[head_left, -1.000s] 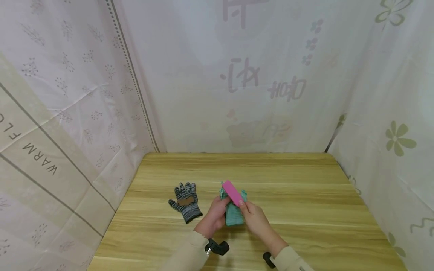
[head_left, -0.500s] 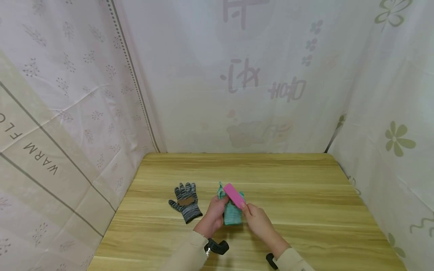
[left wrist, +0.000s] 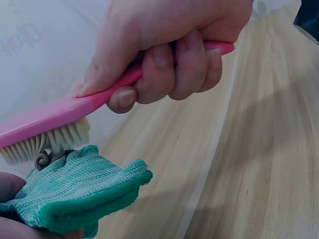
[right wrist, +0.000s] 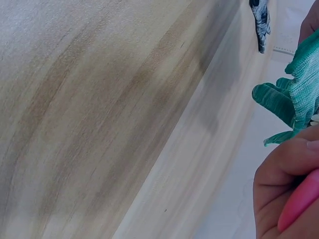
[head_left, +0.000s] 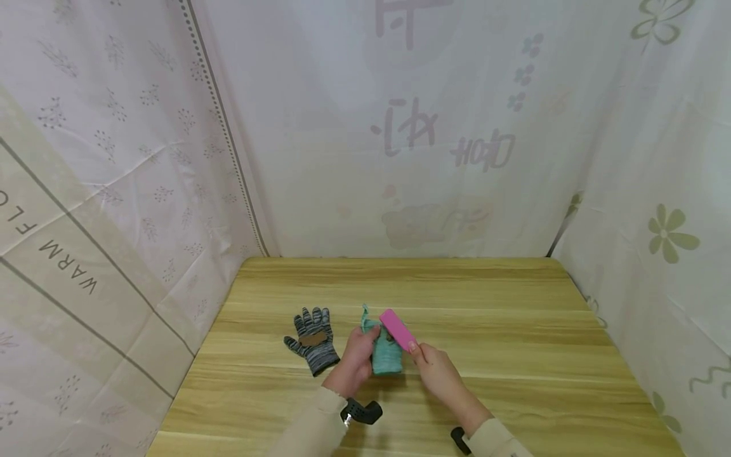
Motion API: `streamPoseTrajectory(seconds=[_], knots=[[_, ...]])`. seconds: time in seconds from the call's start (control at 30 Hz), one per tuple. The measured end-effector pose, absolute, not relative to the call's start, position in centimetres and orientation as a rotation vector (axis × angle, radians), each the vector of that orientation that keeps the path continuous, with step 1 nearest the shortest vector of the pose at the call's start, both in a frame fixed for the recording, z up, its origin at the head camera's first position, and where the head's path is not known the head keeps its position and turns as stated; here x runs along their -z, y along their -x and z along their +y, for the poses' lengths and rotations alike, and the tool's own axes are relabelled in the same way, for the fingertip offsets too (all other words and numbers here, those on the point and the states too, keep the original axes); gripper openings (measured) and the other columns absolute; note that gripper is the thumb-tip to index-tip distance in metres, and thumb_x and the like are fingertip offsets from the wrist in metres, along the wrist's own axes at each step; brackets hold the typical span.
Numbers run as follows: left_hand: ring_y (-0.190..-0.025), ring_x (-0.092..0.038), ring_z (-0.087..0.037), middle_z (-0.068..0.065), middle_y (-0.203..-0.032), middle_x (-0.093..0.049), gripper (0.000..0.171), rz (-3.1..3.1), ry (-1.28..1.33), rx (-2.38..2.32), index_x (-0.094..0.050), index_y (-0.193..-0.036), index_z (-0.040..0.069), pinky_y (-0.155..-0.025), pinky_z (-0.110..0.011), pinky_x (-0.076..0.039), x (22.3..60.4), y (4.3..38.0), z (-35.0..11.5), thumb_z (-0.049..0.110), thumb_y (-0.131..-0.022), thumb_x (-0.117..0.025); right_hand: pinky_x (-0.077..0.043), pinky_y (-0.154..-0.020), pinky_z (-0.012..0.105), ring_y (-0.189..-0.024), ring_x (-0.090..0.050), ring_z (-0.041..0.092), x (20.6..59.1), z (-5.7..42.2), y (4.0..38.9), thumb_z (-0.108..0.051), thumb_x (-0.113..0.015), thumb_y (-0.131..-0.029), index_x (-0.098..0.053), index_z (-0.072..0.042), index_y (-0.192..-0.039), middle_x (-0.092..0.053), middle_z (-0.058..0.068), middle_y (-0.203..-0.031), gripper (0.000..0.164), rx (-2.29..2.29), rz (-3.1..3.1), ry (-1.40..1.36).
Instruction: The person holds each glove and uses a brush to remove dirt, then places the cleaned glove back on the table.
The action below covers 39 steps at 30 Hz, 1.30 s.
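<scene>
My left hand (head_left: 356, 357) grips a green knitted glove (head_left: 388, 357) above the table, its cuff toward me. In the left wrist view the glove (left wrist: 89, 184) is bunched between finger and thumb. My right hand (head_left: 441, 376) holds a pink brush (head_left: 398, 329) by its handle, fingers curled round it. The brush's pale bristles (left wrist: 70, 137) press against the top of the glove, right at a rolled grey-brown lump (left wrist: 42, 160). In the right wrist view, loose glove fingers (right wrist: 274, 102) hang beyond my right hand (right wrist: 279, 184).
Left of my hands, a grey-and-black knitted glove (head_left: 323, 357) lies flat on the wooden table (head_left: 485, 304), with a brown patch (head_left: 313, 339) across its palm. Patterned curtains (head_left: 342, 158) enclose the table at the back and both sides. Black straps (head_left: 365, 412) circle both wrists.
The left hand and the green glove have shifted a little left. The brush has moved slightly right and toward me, so more of the glove shows. The grey glove has stayed put.
</scene>
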<state>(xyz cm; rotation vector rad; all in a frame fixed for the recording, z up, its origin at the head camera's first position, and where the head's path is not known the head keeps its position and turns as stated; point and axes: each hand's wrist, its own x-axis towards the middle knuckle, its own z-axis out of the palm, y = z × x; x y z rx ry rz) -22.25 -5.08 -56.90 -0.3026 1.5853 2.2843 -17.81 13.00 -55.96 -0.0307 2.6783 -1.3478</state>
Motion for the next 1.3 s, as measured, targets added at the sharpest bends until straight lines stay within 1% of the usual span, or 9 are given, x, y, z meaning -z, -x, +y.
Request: streamPoseTrajectory(seconds=[0.1,0.2,0.43,0.73,0.97,1.3], knots=[[-0.087,-0.061,-0.020,-0.007,-0.101,-0.058,0.027,1.601,0.306,-2.283,-0.040,-0.123,0.002,-0.074,-0.035,-0.054,56.7,22.2,-5.2,0.026,-0.110,-0.043,-0.030,-0.047,0.024,-0.053,-0.035,0.012,56.1,13.1,17.8,-0.039,-0.040,-0.110,-0.059,-0.006,-0.086,-0.040,-0.002,-0.062,0.045,1.343,2.684,0.026],[-0.089,-0.061,-0.020,-0.007,-0.102,-0.058,0.027,1.608,0.313,-2.283,-0.040,-0.122,0.003,-0.075,-0.036,-0.054,56.6,22.1,-5.3,0.026,-0.110,-0.043,-0.030,-0.047,0.024,-0.054,-0.035,0.013,56.1,13.2,17.8,-0.039,-0.040,-0.110,-0.058,-0.007,-0.085,-0.040,-0.002,-0.062,0.045,1.336,2.687,0.018],[-0.085,-0.062,-0.018,-0.006,-0.097,-0.058,0.025,1.620,0.326,-2.284,-0.042,-0.118,0.003,-0.073,-0.034,-0.055,56.6,22.3,-5.4,0.027,-0.110,-0.043,-0.029,-0.047,0.024,-0.054,-0.034,0.013,56.1,13.3,17.8,-0.038,-0.040,-0.110,-0.057,-0.007,-0.084,-0.040,-0.002,-0.062,0.044,1.349,2.666,0.002],[-0.087,-0.061,-0.019,-0.006,-0.098,-0.057,0.026,1.630,0.349,-2.267,-0.041,-0.120,0.002,-0.074,-0.034,-0.054,56.8,22.6,-5.9,0.026,-0.110,-0.043,-0.031,-0.049,0.024,-0.055,-0.035,0.013,56.6,13.6,17.8,-0.040,-0.040,-0.110,-0.058,-0.006,-0.085,-0.040,-0.002,-0.063,0.045,1.356,2.658,-0.006],[-0.087,-0.058,-0.017,-0.004,-0.097,-0.054,0.022,1.636,0.363,-2.280,-0.041,-0.117,0.004,-0.075,-0.030,-0.051,56.9,23.0,-6.1,0.024,-0.110,-0.043,-0.030,-0.048,0.023,-0.055,-0.034,0.011,56.9,13.9,17.6,-0.037,-0.041,-0.110,-0.059,-0.005,-0.084,-0.040,-0.002,-0.062,0.045,1.407,2.648,-0.023],[-0.088,-0.059,-0.018,-0.004,-0.098,-0.055,0.023,1.613,0.303,-2.252,-0.041,-0.117,0.005,-0.074,-0.033,-0.053,56.7,22.5,-6.1,0.027,-0.111,-0.041,-0.030,-0.048,0.023,-0.054,-0.035,0.011,56.9,14.0,17.4,-0.034,-0.042,-0.110,-0.060,-0.003,-0.085,-0.041,-0.002,-0.062,0.044,1.460,2.623,-0.017]])
